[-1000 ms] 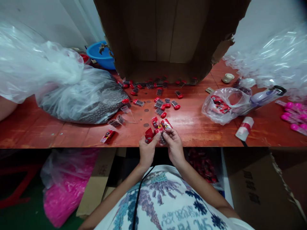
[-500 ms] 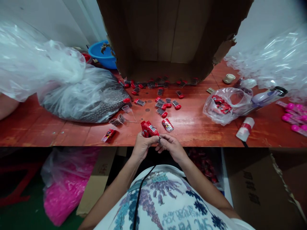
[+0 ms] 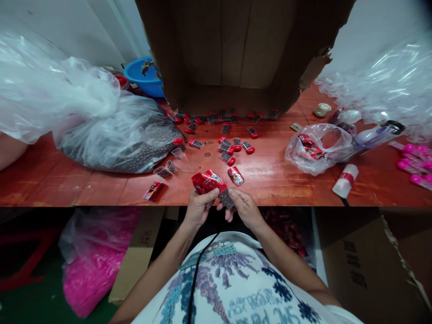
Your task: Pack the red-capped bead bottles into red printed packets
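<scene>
My left hand (image 3: 198,209) is closed on several shiny red printed wrappers (image 3: 206,181), held just above the front edge of the table. Between my two hands shows a small clear container (image 3: 225,198) filled with dark beads. The thumb and fingers of my right hand (image 3: 247,209) pinch its right end, while its left end meets the wrappers; whether it sits inside one of them I cannot tell. Close beyond my hands lies a red wrapped packet (image 3: 235,176), and another wrapped packet (image 3: 153,191) rests to the left. Small red-capped containers (image 3: 227,158) of dark beads are scattered farther back.
An open cardboard box (image 3: 232,54) stands at the back. To the left are a large clear bag (image 3: 124,144) of dark beads, small clear cups (image 3: 170,166) and a blue basin (image 3: 145,77). On the right sit a plastic bag (image 3: 319,157) of red wrappers and a white roll (image 3: 345,182).
The bead-filled container now shows between my hands, where my fingers mostly covered it before. My right hand has shifted slightly, and the wrappers in my left hand are spread wider.
</scene>
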The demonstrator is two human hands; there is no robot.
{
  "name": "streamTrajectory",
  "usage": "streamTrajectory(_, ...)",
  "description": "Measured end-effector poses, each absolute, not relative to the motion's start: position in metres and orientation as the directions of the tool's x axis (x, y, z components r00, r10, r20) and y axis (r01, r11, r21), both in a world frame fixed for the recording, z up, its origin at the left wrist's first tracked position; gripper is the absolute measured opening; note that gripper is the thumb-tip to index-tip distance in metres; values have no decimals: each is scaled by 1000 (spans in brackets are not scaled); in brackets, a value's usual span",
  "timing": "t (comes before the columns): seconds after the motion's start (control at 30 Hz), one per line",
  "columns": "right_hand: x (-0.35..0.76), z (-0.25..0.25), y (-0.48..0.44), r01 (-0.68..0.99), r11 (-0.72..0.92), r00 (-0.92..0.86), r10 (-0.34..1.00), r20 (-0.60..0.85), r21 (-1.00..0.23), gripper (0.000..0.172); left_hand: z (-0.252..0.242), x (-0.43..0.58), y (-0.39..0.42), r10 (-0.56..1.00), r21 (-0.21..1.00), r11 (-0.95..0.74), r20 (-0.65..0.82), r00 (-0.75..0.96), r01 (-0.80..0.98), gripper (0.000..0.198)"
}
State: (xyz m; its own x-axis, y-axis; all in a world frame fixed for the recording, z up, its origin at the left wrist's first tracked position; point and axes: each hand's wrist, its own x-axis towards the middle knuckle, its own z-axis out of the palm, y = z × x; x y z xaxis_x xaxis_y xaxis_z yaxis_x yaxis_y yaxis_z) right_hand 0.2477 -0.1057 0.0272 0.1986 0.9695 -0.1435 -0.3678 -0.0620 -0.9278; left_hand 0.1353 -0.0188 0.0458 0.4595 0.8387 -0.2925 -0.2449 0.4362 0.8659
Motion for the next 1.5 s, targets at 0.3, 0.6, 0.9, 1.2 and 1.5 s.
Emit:
streamTrajectory(0.3,248,18,-106,145,22,403,912,79,-989,29,46,143,-22,846,861,439,-299,442,-257,26)
streamTrajectory(0.6,243,21,-107,97,-5,449,893,39,-995,39,47,146,-26,836,877,412,-257,486,-245,25)
streamTrajectory(0.9,251,17,-106,6,20,360,933,20,-1000,31,50,148,-20,890,876,397,-293,350,-274,28)
streamTrajectory(1.2,241,14,-109,-110,7,409,912,-39,-994,24,50,149,-27,834,867,439,-297,464,-234,24)
streamTrajectory(1.5,256,7,-113,607,71,480,761,437,-791,29,42,148,-30,875,864,430,-327,358,-262,32)
